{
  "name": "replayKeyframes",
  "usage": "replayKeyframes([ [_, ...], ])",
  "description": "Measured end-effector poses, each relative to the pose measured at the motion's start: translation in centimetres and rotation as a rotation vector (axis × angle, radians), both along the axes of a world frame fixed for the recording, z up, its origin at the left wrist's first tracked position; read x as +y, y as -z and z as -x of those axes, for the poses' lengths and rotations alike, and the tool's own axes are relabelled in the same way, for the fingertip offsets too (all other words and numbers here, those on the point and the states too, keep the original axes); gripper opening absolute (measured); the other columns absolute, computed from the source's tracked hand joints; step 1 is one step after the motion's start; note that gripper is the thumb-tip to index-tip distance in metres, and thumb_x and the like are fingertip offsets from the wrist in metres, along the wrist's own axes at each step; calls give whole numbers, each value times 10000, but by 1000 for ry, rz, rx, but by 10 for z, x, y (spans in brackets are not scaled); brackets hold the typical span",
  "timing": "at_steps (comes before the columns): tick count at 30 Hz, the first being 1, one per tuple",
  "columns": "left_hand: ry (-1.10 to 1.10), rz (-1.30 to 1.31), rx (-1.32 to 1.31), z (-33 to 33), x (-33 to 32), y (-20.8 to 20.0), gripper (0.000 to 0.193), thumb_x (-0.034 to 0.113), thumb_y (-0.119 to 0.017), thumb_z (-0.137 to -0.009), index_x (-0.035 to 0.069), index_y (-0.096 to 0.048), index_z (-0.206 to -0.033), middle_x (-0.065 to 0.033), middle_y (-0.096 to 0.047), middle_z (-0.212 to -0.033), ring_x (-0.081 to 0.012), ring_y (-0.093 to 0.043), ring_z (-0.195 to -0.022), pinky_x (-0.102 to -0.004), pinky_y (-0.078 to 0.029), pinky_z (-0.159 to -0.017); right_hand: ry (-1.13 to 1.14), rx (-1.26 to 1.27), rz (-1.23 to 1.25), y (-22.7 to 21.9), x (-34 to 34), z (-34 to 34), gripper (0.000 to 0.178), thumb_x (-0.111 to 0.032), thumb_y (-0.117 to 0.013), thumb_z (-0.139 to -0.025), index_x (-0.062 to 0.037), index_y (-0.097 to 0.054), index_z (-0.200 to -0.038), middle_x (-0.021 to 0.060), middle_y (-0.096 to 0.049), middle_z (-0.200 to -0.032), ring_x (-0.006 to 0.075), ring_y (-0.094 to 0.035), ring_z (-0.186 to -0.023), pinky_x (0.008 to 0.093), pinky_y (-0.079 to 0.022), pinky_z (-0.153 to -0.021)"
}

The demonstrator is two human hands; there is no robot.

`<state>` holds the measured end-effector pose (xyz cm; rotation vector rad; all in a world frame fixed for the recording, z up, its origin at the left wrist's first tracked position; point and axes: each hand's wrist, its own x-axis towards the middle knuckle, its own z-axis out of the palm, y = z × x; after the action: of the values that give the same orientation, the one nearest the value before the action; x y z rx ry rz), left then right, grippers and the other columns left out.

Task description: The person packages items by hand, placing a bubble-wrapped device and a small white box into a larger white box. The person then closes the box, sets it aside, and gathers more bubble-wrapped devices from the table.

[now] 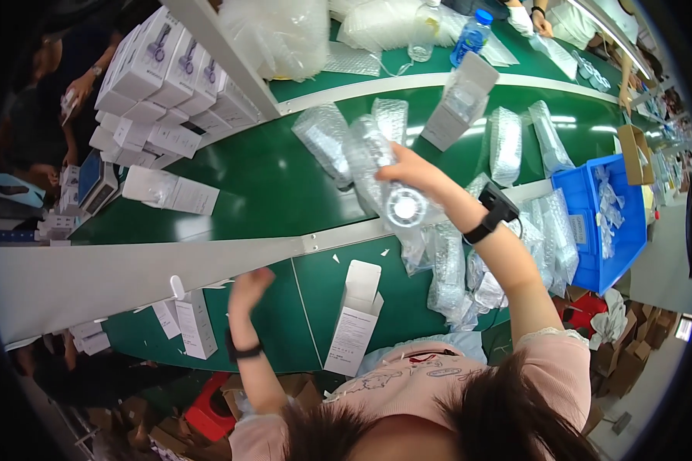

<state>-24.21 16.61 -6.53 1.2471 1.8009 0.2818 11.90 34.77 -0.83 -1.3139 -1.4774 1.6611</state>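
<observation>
My right hand (409,170) is closed round a clear bubble-wrap pouch (370,146) above the belt. A round, white-centred, fan-like end (406,206) shows just below that hand, seemingly part of the wrapped thing. Other bubble-wrapped pouches (321,142) lie close to it on the far side. My left hand (251,289) is by the metal rail (169,269), its fingers blurred and partly hidden. Between my arms, nearer my body, an open white carton (354,319) lies with its flap up. Another white carton (195,324) stands left of my left hand.
White printed boxes (158,65) are stacked at the far left behind a metal post (231,54). Open cartons (461,100) lie on the green belt (261,184). Several bubble-wrapped items (446,269) and a blue bin (630,230) are at the right. Other people work nearby.
</observation>
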Motion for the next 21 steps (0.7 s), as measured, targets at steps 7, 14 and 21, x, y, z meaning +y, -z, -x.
replayKeyframes([
  [7,133,-635,-98,-153,82,-45,526,254,-639,-738,64,-424,-1179,-189,-463,-1148,-303,-440,-1074,-374,-357,-898,323,470,548,43,25,-17,304,-214,-599,-632,-24,-553,-864,103,-565,-750,194,-569,-582,301,-480,-526],
  [14,-401,-543,34,-98,218,75,561,301,-636,-729,110,-406,-1204,-217,-449,-1161,-335,-478,-1015,-410,-399,-839,164,462,313,57,45,53,331,-351,-586,-672,-79,-582,-861,32,-548,-832,135,-496,-742,223,-385,-666],
  [21,-444,-169,-614,-178,155,-2,398,54,-501,-776,76,-372,-1152,-147,-487,-1060,-223,-517,-913,-341,-448,-749,81,704,389,38,2,12,342,-287,-636,-584,0,-604,-768,81,-561,-701,160,-525,-616,258,-413,-549],
])
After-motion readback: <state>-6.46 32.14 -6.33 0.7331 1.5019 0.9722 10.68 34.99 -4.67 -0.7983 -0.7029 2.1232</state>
